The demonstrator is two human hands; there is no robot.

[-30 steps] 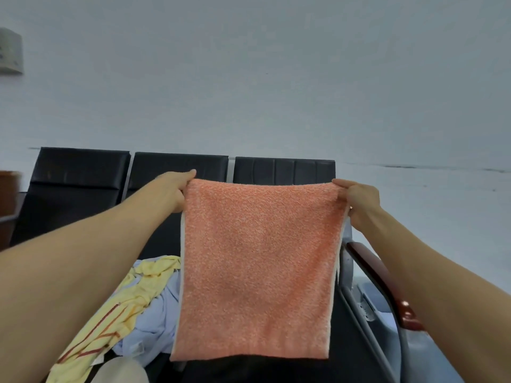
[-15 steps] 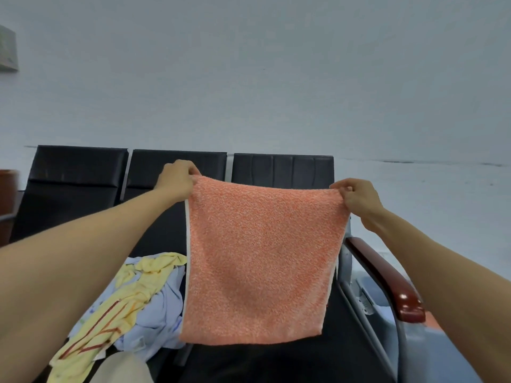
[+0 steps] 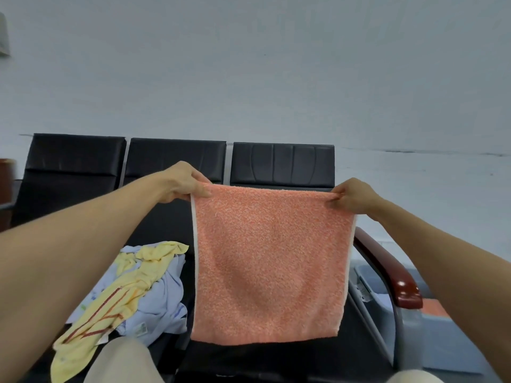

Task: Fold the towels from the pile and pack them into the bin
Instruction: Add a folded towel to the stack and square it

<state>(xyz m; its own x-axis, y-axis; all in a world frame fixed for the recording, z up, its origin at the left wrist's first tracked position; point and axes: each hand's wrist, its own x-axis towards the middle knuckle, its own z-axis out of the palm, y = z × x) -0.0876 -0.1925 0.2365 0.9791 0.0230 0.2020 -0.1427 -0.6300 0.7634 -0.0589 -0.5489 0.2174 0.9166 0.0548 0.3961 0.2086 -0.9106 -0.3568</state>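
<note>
An orange towel hangs flat in the air in front of me, over the right black seat. My left hand pinches its top left corner and my right hand pinches its top right corner, so the top edge is stretched tight. On the middle seat to the left lies a pile with a yellow towel on top of a light blue towel. A grey-blue bin stands on the floor at the right, behind the armrest, with something orange inside.
A row of three black seats stands against a pale wall. A dark red armrest on a metal frame separates the right seat from the bin. My knees show at the bottom edge. A brown object is at far left.
Both hands have come down a little with the towel, and the view has tilted downward. The towel's lower edge now hangs lower over the seat.
</note>
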